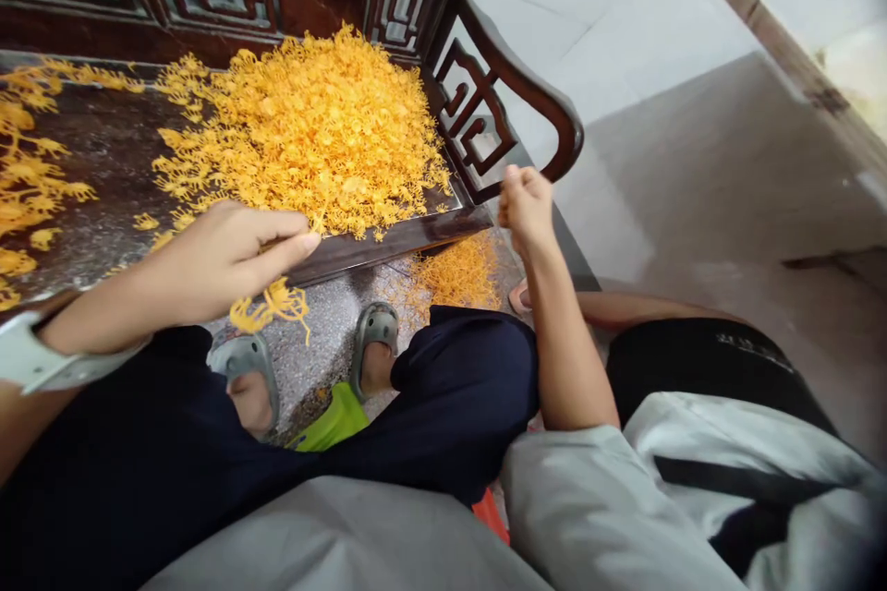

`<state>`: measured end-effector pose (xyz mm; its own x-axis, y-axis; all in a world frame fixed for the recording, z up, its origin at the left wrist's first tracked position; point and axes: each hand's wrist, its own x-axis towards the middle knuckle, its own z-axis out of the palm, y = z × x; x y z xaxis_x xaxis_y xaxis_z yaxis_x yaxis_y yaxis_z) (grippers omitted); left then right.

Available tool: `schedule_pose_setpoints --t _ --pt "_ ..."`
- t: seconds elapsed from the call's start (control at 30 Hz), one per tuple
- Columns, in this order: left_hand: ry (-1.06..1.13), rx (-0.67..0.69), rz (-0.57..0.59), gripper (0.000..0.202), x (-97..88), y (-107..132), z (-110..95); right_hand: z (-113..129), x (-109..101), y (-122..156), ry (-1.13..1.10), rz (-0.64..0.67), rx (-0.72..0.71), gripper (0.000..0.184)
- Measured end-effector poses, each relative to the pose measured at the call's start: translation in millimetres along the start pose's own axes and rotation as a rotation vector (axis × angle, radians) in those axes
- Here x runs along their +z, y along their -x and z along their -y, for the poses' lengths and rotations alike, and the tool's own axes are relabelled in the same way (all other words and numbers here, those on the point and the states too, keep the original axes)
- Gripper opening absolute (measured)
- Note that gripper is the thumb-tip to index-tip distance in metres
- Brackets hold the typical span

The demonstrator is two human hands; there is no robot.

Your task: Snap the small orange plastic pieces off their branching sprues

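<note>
Looks like the sorting or picking-apart stage. The person's left hand (228, 254) has thumb and finger pinched together at the front edge of the big pile of orange bits (311, 129), with a stringy orange cluster (273, 303) hanging under the palm. The right hand (530, 208) is curled into a fist near the bench's armrest (554, 115); can't tell if anything's inside. I'd guess the next move calls for a steady left grip and the right hand brought over. The pile sits on the dark wooden bench (388, 251), with more orange pieces (31, 166) at far left and orange strands (457, 272) on the floor. That armrest and the neighbour's leg (637, 307) crowd the right side.
</note>
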<state>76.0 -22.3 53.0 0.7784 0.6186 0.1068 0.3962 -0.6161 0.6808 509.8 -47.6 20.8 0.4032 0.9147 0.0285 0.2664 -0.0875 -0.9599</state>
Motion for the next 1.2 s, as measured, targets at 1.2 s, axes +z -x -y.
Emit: schedule_pose_setpoints --t 1.2 --pt "0.638 -0.072 0.074 0.026 77.4 -44.0 -23.9 73.9 158.9 91.6 -0.286 0.441 0.105 0.056"
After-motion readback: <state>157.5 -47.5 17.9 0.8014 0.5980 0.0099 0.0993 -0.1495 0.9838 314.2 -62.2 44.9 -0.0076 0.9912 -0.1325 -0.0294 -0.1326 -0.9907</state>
